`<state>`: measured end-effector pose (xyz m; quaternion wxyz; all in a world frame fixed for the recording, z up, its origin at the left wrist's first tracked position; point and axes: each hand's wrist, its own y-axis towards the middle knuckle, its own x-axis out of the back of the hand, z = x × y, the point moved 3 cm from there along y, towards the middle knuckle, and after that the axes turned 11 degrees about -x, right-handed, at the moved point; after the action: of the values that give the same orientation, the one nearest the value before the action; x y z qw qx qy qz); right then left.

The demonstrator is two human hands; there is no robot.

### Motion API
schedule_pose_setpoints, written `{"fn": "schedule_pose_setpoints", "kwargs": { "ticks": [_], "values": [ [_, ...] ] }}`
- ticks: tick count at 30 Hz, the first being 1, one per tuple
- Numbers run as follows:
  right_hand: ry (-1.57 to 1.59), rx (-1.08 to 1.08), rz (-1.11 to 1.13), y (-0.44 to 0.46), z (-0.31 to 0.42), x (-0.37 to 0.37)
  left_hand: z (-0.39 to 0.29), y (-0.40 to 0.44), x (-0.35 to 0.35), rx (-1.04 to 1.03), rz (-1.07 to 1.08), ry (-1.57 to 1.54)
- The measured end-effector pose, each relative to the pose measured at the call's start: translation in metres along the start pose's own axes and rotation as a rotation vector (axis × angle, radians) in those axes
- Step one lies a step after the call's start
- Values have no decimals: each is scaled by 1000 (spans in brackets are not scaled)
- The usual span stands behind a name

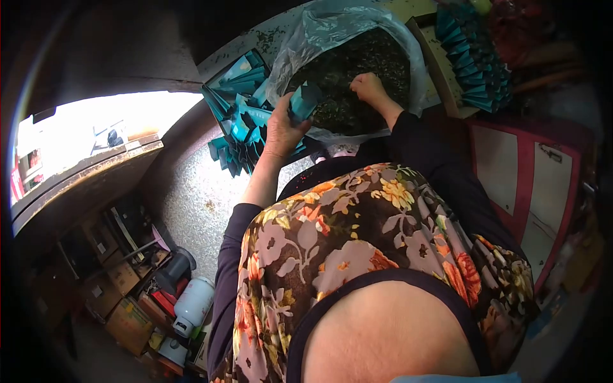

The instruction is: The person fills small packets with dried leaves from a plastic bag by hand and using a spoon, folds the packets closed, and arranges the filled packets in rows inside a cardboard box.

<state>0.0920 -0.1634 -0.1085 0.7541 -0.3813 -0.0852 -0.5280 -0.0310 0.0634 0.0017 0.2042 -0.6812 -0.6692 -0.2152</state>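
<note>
My left hand (285,131) is wrapped round a teal paper packet (304,102), held upright over the near-left rim of a large clear plastic bag (317,30). Dark, dried, leaf-like material (348,60) fills the bag. Above that material is my right hand (369,89), its fingers drawn together in a pinch; whatever they hold is too small to make out. Left of the bag, close to my left hand, lies a loose heap of folded teal paper packets (246,118).
Right of the bag stands a cardboard box (440,67) beside a row of teal packets (469,64). A pink-edged white cabinet (527,172) is at the right. On the lower left floor are a white gas cylinder (193,305) and several cartons (129,324). Dark crumbs lie on the tabletop (246,41).
</note>
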Motion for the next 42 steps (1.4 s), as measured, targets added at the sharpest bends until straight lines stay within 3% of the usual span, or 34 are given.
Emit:
{"fn": "schedule_pose_setpoints", "kwargs": {
  "ticks": [1,5,12,19,24,26,29,31,36,39,42],
  "values": [
    [121,-59,72,-5,4,8,-5,3,0,-11,28,132],
    [124,-24,38,-19,24,43,-6,19,-10,-103,15,159],
    [197,23,46,-39,48,98,-13,41,-26,-32,96,293],
    [-186,247,9,-53,81,106,-21,54,-43,-60,125,327],
    [-669,310,-125,-90,125,81,-21,56,-53,-95,144,286],
    [-766,416,-157,-94,122,72,-16,54,-56,-103,137,272],
    [-730,865,-404,-108,127,74,-9,51,-55,-100,113,217],
    [-637,873,-451,-114,127,87,-12,50,-50,-84,119,200],
    [-320,606,-518,-102,93,109,3,46,-37,-88,60,204],
    [-777,251,-357,-68,37,92,4,43,-26,-69,45,148],
    [-845,117,-232,-55,1,60,-4,38,-11,-39,32,151]
  ]
}}
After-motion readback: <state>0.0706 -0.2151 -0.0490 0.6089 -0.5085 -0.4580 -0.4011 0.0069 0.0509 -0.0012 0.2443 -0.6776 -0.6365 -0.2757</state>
